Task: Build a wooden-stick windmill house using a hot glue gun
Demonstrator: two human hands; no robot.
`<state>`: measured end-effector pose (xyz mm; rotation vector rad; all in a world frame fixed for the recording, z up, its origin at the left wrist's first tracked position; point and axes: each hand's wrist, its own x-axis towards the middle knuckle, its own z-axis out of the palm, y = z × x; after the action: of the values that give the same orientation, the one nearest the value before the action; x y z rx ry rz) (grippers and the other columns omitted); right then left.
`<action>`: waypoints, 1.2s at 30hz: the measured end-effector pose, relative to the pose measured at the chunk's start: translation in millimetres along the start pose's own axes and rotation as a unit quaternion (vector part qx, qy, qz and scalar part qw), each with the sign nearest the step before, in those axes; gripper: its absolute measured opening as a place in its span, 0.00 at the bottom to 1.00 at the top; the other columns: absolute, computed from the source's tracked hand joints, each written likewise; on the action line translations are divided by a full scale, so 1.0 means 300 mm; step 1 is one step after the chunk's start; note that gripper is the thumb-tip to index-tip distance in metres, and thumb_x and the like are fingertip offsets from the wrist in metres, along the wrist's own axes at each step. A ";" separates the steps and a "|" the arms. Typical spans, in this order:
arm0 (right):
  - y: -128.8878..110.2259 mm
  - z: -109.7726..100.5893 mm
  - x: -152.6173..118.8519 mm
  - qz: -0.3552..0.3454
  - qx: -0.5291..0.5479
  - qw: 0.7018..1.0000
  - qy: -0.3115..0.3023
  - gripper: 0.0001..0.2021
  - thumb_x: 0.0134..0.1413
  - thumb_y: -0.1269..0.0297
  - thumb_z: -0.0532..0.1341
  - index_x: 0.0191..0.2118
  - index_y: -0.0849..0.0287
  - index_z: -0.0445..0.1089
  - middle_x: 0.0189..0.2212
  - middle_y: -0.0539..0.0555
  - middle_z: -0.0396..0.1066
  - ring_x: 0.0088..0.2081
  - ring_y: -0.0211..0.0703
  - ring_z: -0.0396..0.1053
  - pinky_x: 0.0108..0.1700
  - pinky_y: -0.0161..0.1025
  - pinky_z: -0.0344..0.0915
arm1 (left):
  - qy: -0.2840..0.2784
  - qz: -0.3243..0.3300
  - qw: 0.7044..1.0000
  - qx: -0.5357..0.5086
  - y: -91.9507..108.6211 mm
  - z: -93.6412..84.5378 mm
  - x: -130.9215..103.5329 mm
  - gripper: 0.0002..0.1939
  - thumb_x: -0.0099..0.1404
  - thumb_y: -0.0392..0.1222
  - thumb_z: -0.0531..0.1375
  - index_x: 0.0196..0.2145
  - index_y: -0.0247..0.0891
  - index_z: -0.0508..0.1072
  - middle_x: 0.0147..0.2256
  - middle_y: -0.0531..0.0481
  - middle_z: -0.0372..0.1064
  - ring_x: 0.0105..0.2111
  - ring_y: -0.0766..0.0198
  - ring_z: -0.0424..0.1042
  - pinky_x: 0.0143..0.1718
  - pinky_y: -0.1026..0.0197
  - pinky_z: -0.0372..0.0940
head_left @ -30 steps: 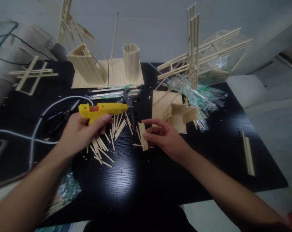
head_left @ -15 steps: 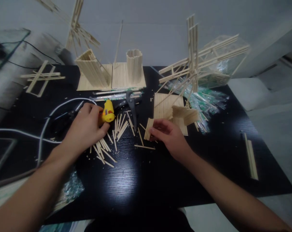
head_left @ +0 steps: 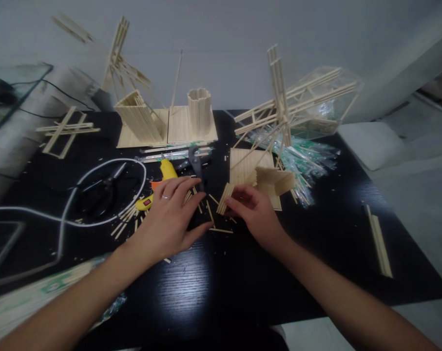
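My right hand [head_left: 259,212] pinches a small panel of sticks [head_left: 225,199] between thumb and fingers, tilted above the black table. My left hand [head_left: 173,214], with a ring on one finger, holds nothing; its fingers are apart and point toward the panel. Just behind it lies a yellow glue gun [head_left: 168,169], partly hidden by the hand. Short cut sticks [head_left: 123,223] are scattered beneath and beside this hand. Behind my right hand stands a stick-built base [head_left: 246,163] with a half-walled wooden piece [head_left: 279,181] on it.
Dark-handled cutters [head_left: 196,161] lie behind my left hand. A white cable [head_left: 107,160] loops at left. Stick windmill models [head_left: 279,114] and a round stick tower [head_left: 199,114] stand at the back. Plastic-wrapped stick packs [head_left: 303,158] lie at right, near long sticks [head_left: 380,243].
My left hand has let go of the glue gun and moved right, toward the panel. The glue gun now lies on the table. My right hand keeps hold of the stick panel.
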<state>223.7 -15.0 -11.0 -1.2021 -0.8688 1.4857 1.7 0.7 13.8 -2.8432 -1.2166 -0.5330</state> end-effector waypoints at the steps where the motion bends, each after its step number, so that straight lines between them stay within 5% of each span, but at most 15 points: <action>1: 0.001 0.001 0.000 -0.003 -0.003 1.000 0.000 0.17 0.45 0.55 0.77 0.37 0.57 0.75 0.33 0.50 0.77 0.35 0.40 0.76 0.37 0.39 0.80 | -0.009 0.004 1.000 0.005 0.009 0.011 0.005 0.27 0.67 0.56 0.65 0.56 0.35 0.74 0.63 0.29 0.65 0.64 0.33 0.62 0.62 0.31 0.58; 6: 0.007 0.007 -0.002 -0.016 -0.012 1.000 0.000 0.16 0.47 0.55 0.77 0.37 0.56 0.75 0.34 0.50 0.77 0.35 0.40 0.76 0.37 0.38 0.78 | -0.038 0.007 0.999 0.013 0.012 0.041 0.015 0.32 0.66 0.63 0.64 0.56 0.34 0.75 0.64 0.28 0.64 0.67 0.33 0.59 0.67 0.30 0.53; 16: 0.017 0.000 0.001 -0.027 -0.033 0.999 0.003 0.18 0.47 0.52 0.76 0.38 0.56 0.74 0.35 0.51 0.76 0.37 0.43 0.77 0.37 0.40 0.80 | -0.038 0.002 0.999 0.004 0.012 0.045 0.009 0.32 0.66 0.63 0.65 0.51 0.28 0.77 0.60 0.27 0.69 0.63 0.33 0.64 0.66 0.32 0.56; 25: 0.023 -0.002 0.012 -0.035 -0.026 0.999 0.002 0.17 0.47 0.54 0.76 0.37 0.56 0.74 0.34 0.51 0.78 0.35 0.41 0.77 0.37 0.39 0.80 | -0.030 0.005 0.999 -0.039 0.009 0.054 0.009 0.24 0.67 0.54 0.67 0.52 0.33 0.76 0.58 0.32 0.70 0.62 0.36 0.64 0.64 0.33 0.58; 32: 0.017 -0.002 0.006 -0.061 -0.044 0.997 0.012 0.16 0.49 0.53 0.75 0.37 0.55 0.73 0.34 0.51 0.78 0.35 0.42 0.78 0.37 0.41 0.81 | -0.005 0.026 0.999 -0.046 0.006 0.085 0.011 0.09 0.74 0.38 0.59 0.48 0.39 0.79 0.54 0.39 0.73 0.59 0.42 0.66 0.60 0.37 0.60; 36: 0.010 -0.002 0.002 -0.080 -0.059 0.995 0.013 0.15 0.51 0.53 0.74 0.37 0.55 0.73 0.34 0.51 0.79 0.34 0.43 0.78 0.37 0.42 0.80 | -0.033 0.039 0.998 -0.044 0.019 0.098 0.009 0.07 0.74 0.35 0.59 0.44 0.34 0.77 0.53 0.38 0.73 0.57 0.43 0.66 0.59 0.39 0.61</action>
<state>223.4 -15.4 -14.2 -1.2049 -1.0220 1.3023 16.5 2.7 -12.3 -2.9908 -1.1115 -0.5076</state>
